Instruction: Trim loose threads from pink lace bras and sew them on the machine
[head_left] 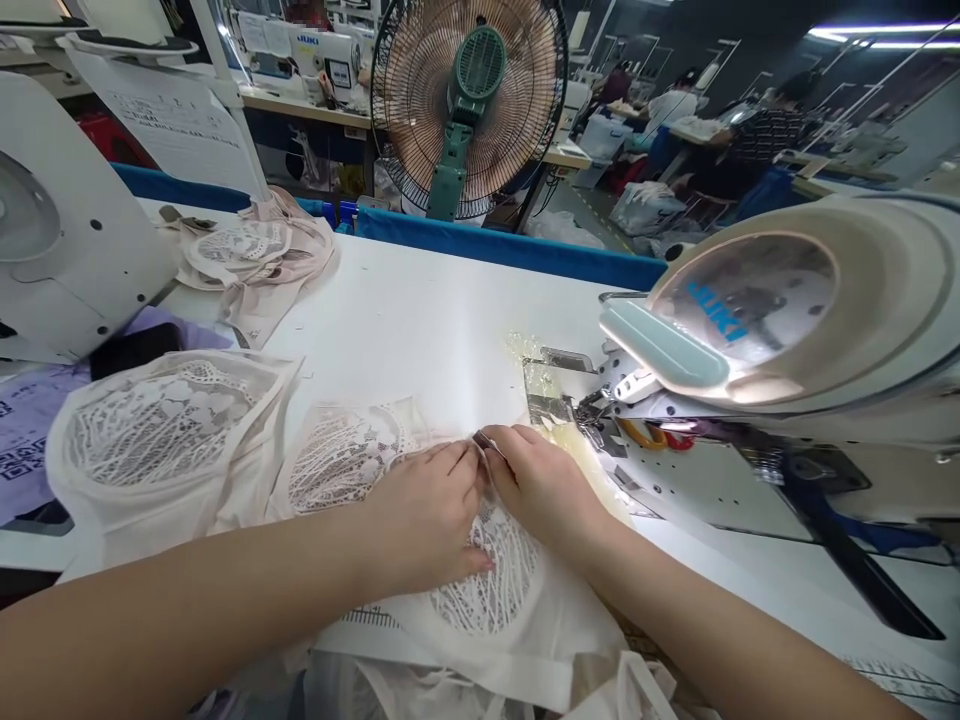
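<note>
A pale pink bra [491, 590] with white lace cups lies across the table in front of me. My left hand [427, 515] is closed on its fabric between the cups, with the thumb apart and over the lower lace. Fingertip to fingertip with it, my right hand [547, 490] pinches the same upper edge. A small dark metal-looking piece [482, 439] shows at the right fingertips; its full shape is hidden. Just right of my hands is the sewing machine [739, 310], its needle area lit. Further left lies another lace cup [157, 425]; whether it joins this bra I cannot tell.
More bras [262, 250] are heaped at the back left, near a second machine [67, 220]. A purple printed bag [37, 430] lies at the left edge. Behind the table's blue edge [502, 240] stands a large fan [472, 100]. People sit at machines farther back.
</note>
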